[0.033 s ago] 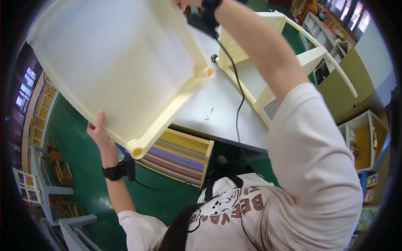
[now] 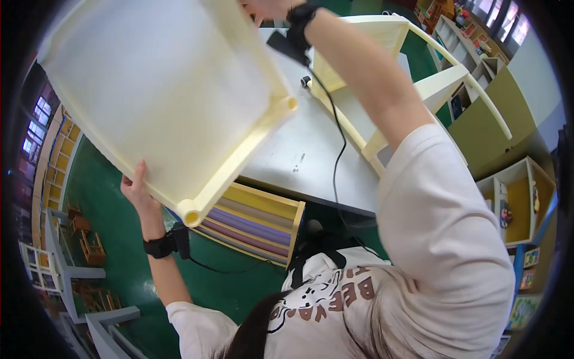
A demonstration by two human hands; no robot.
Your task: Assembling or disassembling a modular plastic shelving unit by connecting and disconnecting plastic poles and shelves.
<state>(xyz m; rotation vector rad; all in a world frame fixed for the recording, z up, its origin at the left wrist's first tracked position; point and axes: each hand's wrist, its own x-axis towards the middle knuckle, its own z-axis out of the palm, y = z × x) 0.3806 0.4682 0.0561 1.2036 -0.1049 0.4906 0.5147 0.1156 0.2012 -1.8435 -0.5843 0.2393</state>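
A large cream plastic shelf tray [image 2: 173,90] with raised rims and round corner sockets is held up, tilted, at the upper left. My left hand [image 2: 138,188] grips its lower left edge, thumb lying over the rim. At the top of the picture my right hand [image 2: 269,8] is at the tray's right edge; the frame cuts it off and part of its grip is hidden. To the right, a cream plastic trolley frame [image 2: 362,139] with a black-wheeled caster [image 2: 305,81] lies on the grey table [image 2: 311,170], partly behind my right forearm.
Beneath the tray stands a wooden-edged rack [image 2: 257,224] with yellow, purple and grey slats. Black cables [image 2: 341,137] hang from my wrist bands. Small chairs [image 2: 91,248] are on the green floor at left. Shelves [image 2: 514,200] with toys line the right side.
The tray has shifted slightly to the left, with both my hands moving along with it. The trolley frame on the table stays where it was.
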